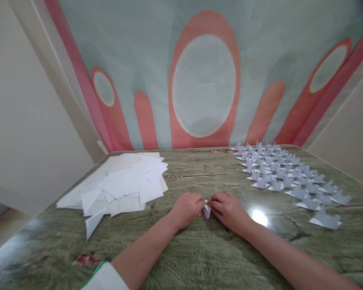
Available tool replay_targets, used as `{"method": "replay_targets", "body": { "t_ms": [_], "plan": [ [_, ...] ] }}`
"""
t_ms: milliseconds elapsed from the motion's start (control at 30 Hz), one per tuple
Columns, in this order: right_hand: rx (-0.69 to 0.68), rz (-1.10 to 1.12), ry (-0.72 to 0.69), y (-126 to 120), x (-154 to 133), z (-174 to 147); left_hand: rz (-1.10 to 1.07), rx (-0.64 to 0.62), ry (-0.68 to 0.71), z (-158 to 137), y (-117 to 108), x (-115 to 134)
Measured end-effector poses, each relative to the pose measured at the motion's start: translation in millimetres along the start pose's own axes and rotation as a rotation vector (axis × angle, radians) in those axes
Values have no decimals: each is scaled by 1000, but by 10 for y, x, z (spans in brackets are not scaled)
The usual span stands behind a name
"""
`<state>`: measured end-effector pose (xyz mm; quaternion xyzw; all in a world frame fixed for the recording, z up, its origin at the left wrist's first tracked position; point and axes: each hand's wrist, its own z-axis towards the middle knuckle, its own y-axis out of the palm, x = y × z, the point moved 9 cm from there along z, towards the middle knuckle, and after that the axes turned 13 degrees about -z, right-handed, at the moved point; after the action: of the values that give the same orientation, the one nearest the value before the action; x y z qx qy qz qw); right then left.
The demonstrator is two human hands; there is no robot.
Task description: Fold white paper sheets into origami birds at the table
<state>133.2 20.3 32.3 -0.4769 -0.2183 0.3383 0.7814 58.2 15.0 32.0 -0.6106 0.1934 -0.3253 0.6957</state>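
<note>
Left hand point(186, 209), right hand point(230, 211), both pinching folded paper point(207, 211)

A patterned backdrop point(157, 52) rises behind the table point(199, 163).

Wood-grain tbl point(199, 163) w/ wht paper pile point(124, 181) on L, rows of folded paper shapes point(281, 173) on R.

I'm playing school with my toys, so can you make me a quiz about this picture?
1. True or false: the loose pile of white paper sheets lies on the left of the green-brown wood-patterned table.
2. Pointed white folded-paper figures stand: A) on that pile, B) at the table's right, C) on the floor?
3. What are the left hand and right hand holding?

Key: 1. True. 2. B. 3. A small folded white paper piece.
</note>
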Motion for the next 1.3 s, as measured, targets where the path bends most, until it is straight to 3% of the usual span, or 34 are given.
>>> {"method": "replay_targets", "body": {
  "t_ms": [233,433,967,1300],
  "plan": [
    [17,-114,-94,-87,-119,25,31,-37,19,-12,-10,27],
    [-40,-85,-114,-92,-159,26,17,-37,-14,-38,-63,-19],
    [-55,99,-71,-70,-132,19,-292,84,36,-100,-135,-90],
    [-47,226,25,51,-8,1,-26,106,174,-110,-142,61]
  ]
}}
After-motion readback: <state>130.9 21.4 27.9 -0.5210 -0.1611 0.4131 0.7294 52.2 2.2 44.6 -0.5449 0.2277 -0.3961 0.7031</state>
